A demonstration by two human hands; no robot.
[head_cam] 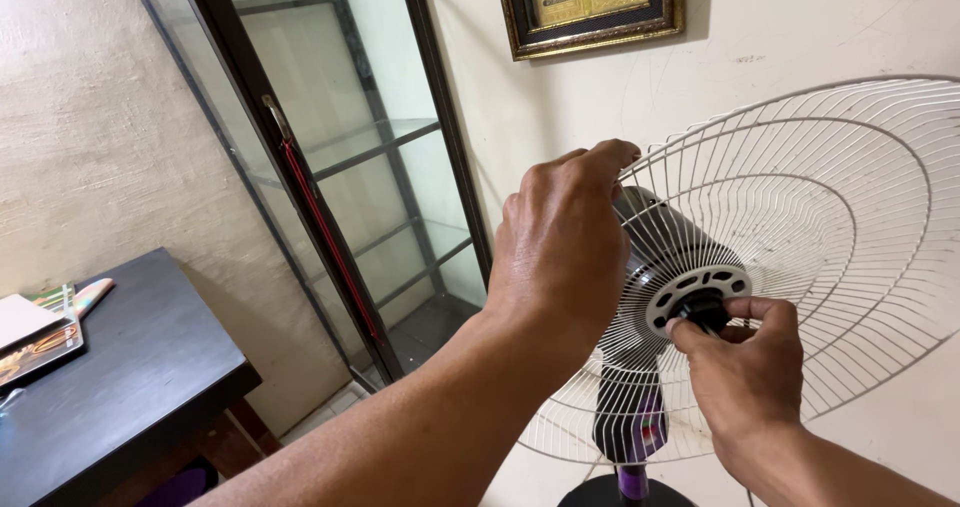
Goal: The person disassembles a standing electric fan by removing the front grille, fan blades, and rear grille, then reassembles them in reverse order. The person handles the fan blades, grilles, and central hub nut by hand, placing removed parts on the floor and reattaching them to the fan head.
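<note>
A standing fan's white wire rear guard faces me with no blades on it. My left hand reaches behind the guard's upper left edge and grips the dark grey motor housing. My right hand pinches the black round nut at the centre of the white hub plate, fingers closed around it. The fan's purple and black neck drops below the guard to a dark round base.
A tall black-framed glass cabinet stands in the corner to the left. A dark table with papers on it sits at lower left. A gold-framed picture hangs on the white wall above the fan.
</note>
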